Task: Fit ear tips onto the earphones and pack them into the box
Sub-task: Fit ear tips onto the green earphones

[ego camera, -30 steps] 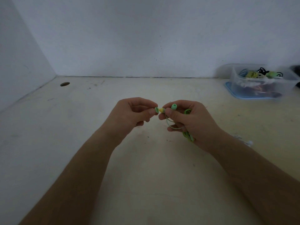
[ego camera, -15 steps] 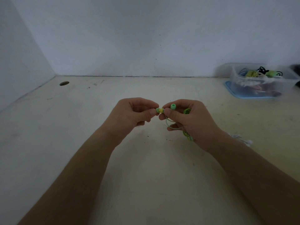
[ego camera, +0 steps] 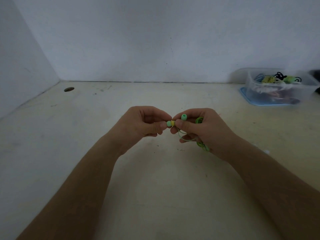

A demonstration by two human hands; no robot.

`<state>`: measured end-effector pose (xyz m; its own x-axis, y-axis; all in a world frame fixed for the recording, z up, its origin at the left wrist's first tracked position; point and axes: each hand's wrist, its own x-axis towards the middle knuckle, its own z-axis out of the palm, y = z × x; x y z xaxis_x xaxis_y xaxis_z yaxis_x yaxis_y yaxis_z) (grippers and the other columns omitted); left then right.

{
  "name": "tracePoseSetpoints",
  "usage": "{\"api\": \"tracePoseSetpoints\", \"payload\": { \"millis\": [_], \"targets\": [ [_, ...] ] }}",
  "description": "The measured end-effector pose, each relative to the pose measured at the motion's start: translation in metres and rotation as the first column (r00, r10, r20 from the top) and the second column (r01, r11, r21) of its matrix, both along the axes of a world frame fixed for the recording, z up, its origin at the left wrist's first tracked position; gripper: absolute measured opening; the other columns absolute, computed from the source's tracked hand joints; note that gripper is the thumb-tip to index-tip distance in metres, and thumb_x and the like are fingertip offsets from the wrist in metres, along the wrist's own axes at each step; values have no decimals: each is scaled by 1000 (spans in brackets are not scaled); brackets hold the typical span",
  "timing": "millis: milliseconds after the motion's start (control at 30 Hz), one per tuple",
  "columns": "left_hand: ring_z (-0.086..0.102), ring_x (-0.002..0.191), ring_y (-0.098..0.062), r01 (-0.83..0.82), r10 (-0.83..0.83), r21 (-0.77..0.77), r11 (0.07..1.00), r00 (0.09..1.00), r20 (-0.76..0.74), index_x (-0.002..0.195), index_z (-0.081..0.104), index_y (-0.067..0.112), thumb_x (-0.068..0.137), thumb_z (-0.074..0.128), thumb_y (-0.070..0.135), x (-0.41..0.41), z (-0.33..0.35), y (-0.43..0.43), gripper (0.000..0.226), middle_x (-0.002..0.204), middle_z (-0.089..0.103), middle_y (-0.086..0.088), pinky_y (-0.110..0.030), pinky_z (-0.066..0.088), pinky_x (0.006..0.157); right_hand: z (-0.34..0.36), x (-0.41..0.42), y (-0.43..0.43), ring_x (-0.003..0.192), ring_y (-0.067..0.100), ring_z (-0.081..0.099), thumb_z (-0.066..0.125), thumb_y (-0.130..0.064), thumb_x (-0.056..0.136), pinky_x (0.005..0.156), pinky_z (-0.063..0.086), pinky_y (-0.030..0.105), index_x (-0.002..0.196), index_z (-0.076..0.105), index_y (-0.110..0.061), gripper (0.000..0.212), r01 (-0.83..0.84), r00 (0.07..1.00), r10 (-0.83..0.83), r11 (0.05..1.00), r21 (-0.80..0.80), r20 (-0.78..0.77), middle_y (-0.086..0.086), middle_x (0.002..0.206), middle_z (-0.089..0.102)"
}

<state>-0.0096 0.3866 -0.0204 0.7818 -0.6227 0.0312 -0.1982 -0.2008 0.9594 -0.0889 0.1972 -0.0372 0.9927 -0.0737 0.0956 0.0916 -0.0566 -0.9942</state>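
My left hand (ego camera: 142, 123) pinches a green tip (ego camera: 168, 123) against the yellow earbud (ego camera: 172, 123). My right hand (ego camera: 204, 129) grips the earbud and its coiled cable (ego camera: 187, 137) in mid-air, centre view. I should push straight, twisting gently, until the tip seats. The box (ego camera: 277, 90) sits far right.

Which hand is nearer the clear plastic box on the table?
Right. The right hand, gripping the green earphones, is front-left of the clear plastic box; the left hand, pinching a green ear tip, is further left.
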Motion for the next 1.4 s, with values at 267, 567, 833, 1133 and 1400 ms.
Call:
{"api": "tracePoseSetpoints", "payload": {
  "millis": [267,567,833,1133,1400],
  "targets": [
    [67,70,-11,-5,5,8,1000,1000,-12,92,76,16,83,72,-1,-1,-3,-2,20,82,76,-5,-19,53,66,-1,0,-5,82,18,74,66,-5,91,64,58,26,96,74,-7,10,-44,999,44,997,-55,-4,10,85,76],
    [68,72,-12,-16,16,-12,1000,999,-32,87,77,18,79,74,1,-1,-5,-3,19,84,76,-9,-21,54,68,-2,2,-4,81,20,74,68,-9,90,66,60,27,97,75,-8,10,-13,999,20,985,-171,39,6,83,77],
    [68,73,-13,-2,-2,-44,999,997,-79,87,78,21,76,75,9,0,-6,-3,16,85,76,-8,-20,53,69,0,0,-4,76,15,73,67,-6,90,63,58,25,95,74,-6,9,-43,999,43,999,-16,-25,11,83,76],
    [67,73,-14,9,-11,-37,999,999,-48,89,78,18,78,75,5,2,-9,-4,17,85,76,-9,-21,55,69,-2,1,-6,80,19,73,68,-8,90,65,58,26,96,75,-8,10,-39,999,39,993,-112,-1,9,84,77],
    [68,79,-15,0,-6,-99,995,998,-68,102,74,16,84,70,18,1,-9,-6,18,90,75,-5,-25,54,71,3,1,-3,52,6,58,65,-7,91,62,59,28,96,73,-4,10,9,998,-4,997,79,-63,13,82,74]
  ]
}}
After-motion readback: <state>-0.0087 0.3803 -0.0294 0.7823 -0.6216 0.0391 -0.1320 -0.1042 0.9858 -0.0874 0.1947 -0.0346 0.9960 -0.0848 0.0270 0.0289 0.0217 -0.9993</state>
